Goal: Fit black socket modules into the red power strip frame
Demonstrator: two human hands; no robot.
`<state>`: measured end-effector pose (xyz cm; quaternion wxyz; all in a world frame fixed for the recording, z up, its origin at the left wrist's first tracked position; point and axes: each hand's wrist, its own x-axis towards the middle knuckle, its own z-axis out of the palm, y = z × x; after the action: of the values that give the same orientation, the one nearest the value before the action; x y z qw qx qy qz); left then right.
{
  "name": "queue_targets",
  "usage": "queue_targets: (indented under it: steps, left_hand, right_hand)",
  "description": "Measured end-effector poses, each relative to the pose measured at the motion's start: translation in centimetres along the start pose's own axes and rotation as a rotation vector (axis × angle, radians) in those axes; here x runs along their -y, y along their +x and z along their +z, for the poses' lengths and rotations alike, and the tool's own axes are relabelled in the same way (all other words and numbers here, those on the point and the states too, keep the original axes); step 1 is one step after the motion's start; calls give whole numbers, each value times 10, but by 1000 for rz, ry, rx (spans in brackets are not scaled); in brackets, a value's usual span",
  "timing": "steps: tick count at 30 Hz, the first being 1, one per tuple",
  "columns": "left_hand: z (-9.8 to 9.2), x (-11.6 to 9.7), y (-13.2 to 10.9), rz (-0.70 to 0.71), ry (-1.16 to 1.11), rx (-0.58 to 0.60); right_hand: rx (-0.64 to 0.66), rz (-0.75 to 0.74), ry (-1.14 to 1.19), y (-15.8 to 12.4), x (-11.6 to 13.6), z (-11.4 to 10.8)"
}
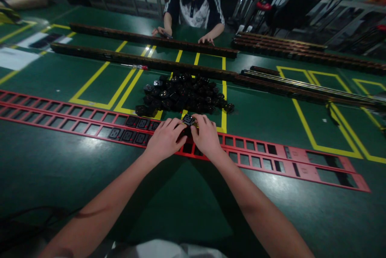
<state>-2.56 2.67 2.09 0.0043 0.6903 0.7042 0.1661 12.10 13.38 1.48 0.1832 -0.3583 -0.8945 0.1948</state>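
A black power socket (188, 119) is held between the fingertips of my left hand (165, 139) and my right hand (207, 136), above the red slotted strips. Both hands have their fingers curled in toward it. The far red strip (290, 152) and the near red strip (297, 169) lie side by side across the table, with rows of rectangular openings. Several black sockets (128, 135) sit in openings just left of my left hand. My hands cover the strips' middle part. Beyond them lies a heap of loose black sockets (187, 95).
Long dark rails (144, 61) run across the table behind the heap, and more rails (280, 44) are stacked at back right. A red-tipped screwdriver (135, 66) lies by one rail. Yellow tape marks the green tabletop (256, 117). Across the table sits a person (193, 8).
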Motion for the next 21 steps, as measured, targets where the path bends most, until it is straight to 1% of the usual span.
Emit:
queue_targets:
  steps: [7,15,21]
  left_hand:
    - [0,0,0,-4,-16,-7]
    - [-1,-1,0,-5,-18,5]
    - [-2,0,-1,-11,-31,0]
  right_hand:
    - [-17,-19,6,-1,1,0]
    - [37,-54,-21,0,-2,1]
    - [64,-53,14,1,-4,1]
